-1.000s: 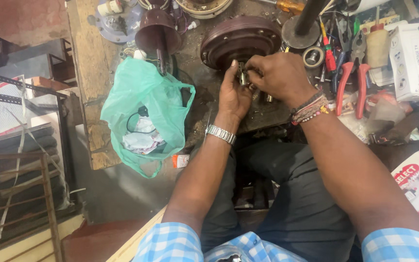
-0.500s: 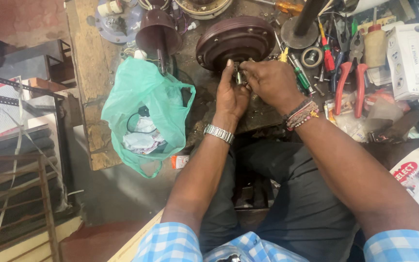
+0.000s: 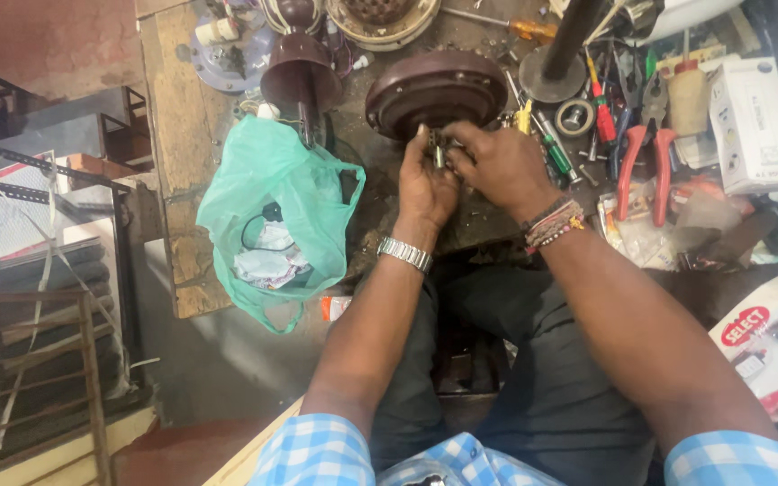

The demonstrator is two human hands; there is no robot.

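- Hands met at the bench edge: the left hand (image 3: 427,180) and right hand (image 3: 495,166) pressed together, fingertips pinched on a small metal part (image 3: 438,155) between them.
- That part sat just below the brown motor housing (image 3: 434,88), touching its near rim; it looked short, grey and largely hidden by fingers.
- A green bag (image 3: 272,211) lay left of the left hand, open, with pale packets inside.
- A white packet (image 3: 772,346) with a red oval label lay at the far right, near the right forearm.
- A white box (image 3: 754,126) stood beyond, beside red-handled pliers (image 3: 646,162).
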